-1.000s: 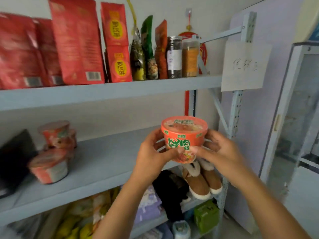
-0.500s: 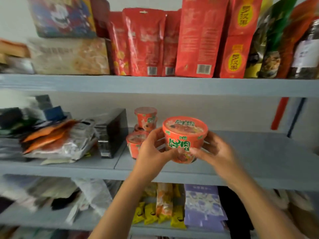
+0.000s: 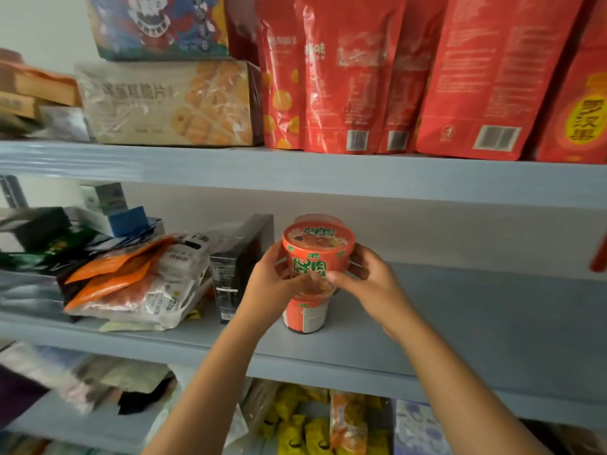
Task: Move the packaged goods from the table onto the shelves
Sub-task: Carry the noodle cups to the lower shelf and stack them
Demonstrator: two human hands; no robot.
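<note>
Glossy round noodle cup (image 3: pixel 318 257) moved over shelved cup (image 3: pixel 305 316).

Forearms reach forward; left hand (image 3: pixel 274 285) and right hand (image 3: pixel 369 285) grip the noodle cup (image 3: pixel 318 254) from opposite sides

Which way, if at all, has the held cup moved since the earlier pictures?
Yes: the held cup moved left, toward the black box, and is now above a second cup on the shelf.
</note>
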